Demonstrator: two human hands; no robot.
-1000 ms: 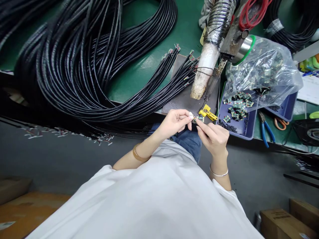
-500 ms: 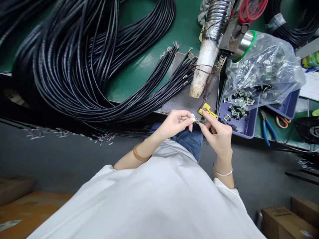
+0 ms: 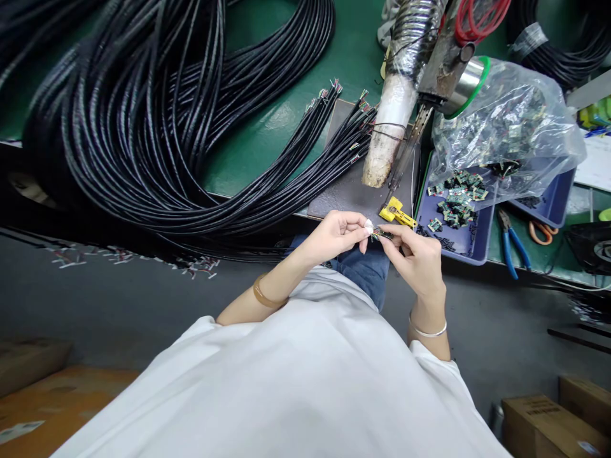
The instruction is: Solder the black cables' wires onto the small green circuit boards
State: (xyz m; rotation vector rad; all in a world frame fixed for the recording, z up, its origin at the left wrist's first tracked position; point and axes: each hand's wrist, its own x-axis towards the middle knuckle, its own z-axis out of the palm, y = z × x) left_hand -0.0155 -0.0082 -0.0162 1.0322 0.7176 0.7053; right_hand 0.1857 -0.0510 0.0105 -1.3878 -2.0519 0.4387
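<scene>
While left hand (image 3: 341,233) and right hand (image 3: 419,262) pinch wires (image 3: 375,235) | tray rim (image 3: 470,260) close

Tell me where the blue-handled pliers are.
In the head view, the blue-handled pliers lie toward the right, at the front edge of the green bench, between the purple tray and the orange handles.
</scene>
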